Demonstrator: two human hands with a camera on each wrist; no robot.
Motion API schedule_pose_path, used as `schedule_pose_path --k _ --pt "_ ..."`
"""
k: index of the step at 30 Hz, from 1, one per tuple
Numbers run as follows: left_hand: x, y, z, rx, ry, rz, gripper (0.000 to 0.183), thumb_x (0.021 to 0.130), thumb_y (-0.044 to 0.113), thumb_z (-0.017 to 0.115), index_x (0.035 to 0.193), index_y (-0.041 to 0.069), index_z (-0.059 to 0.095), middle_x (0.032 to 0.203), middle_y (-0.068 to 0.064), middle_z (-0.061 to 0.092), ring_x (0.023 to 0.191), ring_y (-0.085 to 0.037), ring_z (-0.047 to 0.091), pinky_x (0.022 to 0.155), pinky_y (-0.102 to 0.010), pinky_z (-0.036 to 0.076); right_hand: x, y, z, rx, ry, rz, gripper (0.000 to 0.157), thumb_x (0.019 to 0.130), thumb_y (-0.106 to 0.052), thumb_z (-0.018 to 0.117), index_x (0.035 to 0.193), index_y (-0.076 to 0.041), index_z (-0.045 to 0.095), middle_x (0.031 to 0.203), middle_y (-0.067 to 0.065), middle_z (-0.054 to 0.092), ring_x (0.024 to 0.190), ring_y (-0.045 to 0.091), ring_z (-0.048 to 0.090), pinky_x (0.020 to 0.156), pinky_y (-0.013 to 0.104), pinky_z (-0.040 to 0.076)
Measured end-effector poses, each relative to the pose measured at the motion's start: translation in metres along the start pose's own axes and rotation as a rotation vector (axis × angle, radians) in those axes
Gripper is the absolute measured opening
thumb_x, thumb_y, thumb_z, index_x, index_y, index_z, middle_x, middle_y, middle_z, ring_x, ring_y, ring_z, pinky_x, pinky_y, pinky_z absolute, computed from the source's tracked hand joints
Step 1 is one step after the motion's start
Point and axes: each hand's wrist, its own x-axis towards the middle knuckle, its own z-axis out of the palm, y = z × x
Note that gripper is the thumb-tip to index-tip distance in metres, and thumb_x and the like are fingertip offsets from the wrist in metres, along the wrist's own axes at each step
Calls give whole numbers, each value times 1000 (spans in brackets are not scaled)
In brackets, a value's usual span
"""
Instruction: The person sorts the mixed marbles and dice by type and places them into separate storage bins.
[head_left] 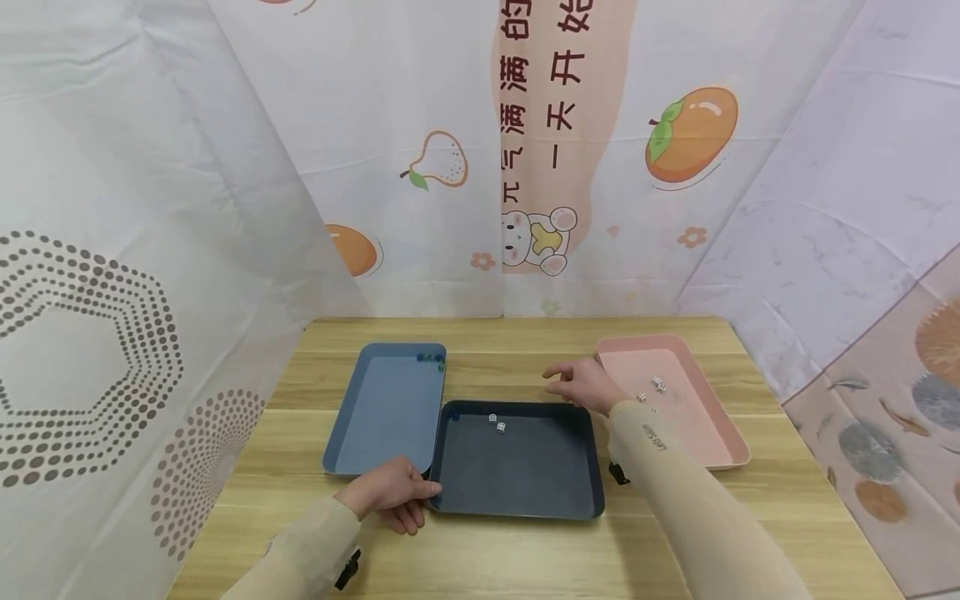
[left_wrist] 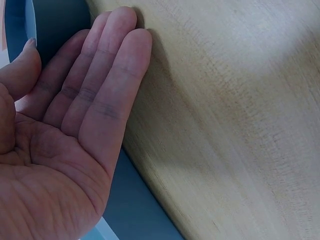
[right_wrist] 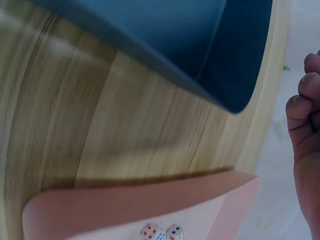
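My left hand (head_left: pixel 392 490) pinches the near left corner of the dark tray (head_left: pixel 525 514), thumb over the rim and fingers extended along the outer wall. Inside that tray are two white dice (head_left: pixel 501 427) and a dark blue piece (head_left: pixel 455 417). My right hand (head_left: pixel 587 383) hovers above the gap between the dark tray's far right corner and the pink tray (head_left: pixel 723 417). Its fingers are loosely bent, thumb apart, nothing visible between them; the right wrist view catches only some fingers (right_wrist: pixel 305 115) at its edge. Several white dice (head_left: pixel 659 384) lie in the pink tray.
A lighter blue tray (head_left: pixel 390 408) stands left of the dark tray, with several small blue and green pieces (head_left: pixel 431 358) at its far right corner. All three trays sit on a wooden table (head_left: pixel 517 333). A printed curtain (head_left: pixel 450 233) hangs behind the table.
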Motion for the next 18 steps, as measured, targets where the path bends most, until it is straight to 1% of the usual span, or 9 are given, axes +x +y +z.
schedule_pose_path --k 5,11,13,18 --pt "0 0 0 -1 4 3 43 100 35 67 81 -1 77 73 -16 75 61 -23 74 59 -39 62 4 -7 8 8 -14 -2 36 99 -21 71 131 -5 69 68 3 60 54 15 52 53 31 46" --pt "0 -1 -1 -4 0 6 42 101 35 67 82 -1 77 73 -17 75 61 -23 74 60 -40 63 8 -9 16 -11 -1 -24 34 97 -22 73 126 -4 71 70 4 64 55 15 56 52 31 48" --pt "0 0 -1 -3 0 5 42 101 35 67 82 -1 77 73 -16 75 61 -22 74 60 -39 63 9 -9 19 -25 1 -32 33 96 -22 74 125 -5 73 70 4 64 55 15 56 52 30 48" --pt "0 0 0 0 -1 0 42 100 36 67 82 -1 77 73 -17 75 61 -23 74 60 -40 63 11 -10 27 -14 -13 -36 32 96 -25 75 123 -8 74 70 4 64 55 16 57 52 31 49"
